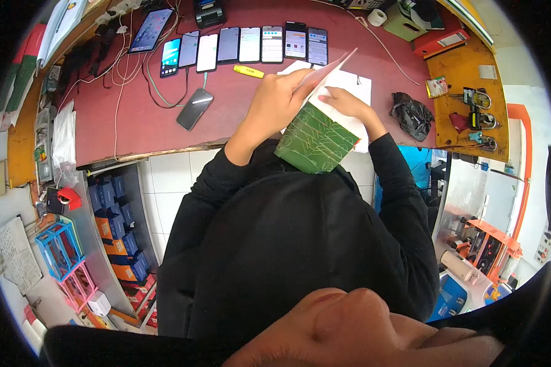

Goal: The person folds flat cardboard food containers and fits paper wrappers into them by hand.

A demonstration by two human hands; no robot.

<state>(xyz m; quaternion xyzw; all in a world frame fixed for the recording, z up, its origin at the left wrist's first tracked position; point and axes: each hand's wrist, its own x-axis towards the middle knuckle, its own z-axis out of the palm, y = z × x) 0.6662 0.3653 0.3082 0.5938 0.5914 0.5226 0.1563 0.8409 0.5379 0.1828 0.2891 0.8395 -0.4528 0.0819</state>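
Both my hands are at a booklet with a green, line-patterned cover point(317, 144), tilted up at the desk's near edge. Its pinkish and white leaves point(324, 74) stand raised above the cover. My left hand point(275, 101) is closed on the raised leaves, with some fingertips hidden behind them. On the other side, my right hand point(349, 105) holds the white page edge, its thumb on top and its fingers partly out of sight. Under and behind the booklet lie white sheets point(358, 92). A yellow highlighter point(248, 71) rests just beyond my left hand.
Several phones point(250, 46) stand in a row at the back of the red desk point(147, 131). Another phone point(194, 109) lies nearer, among cables. At the right are a black plastic bag point(412, 115) and padlocks point(477, 119). Boxes point(119, 241) fill a shelf below left.
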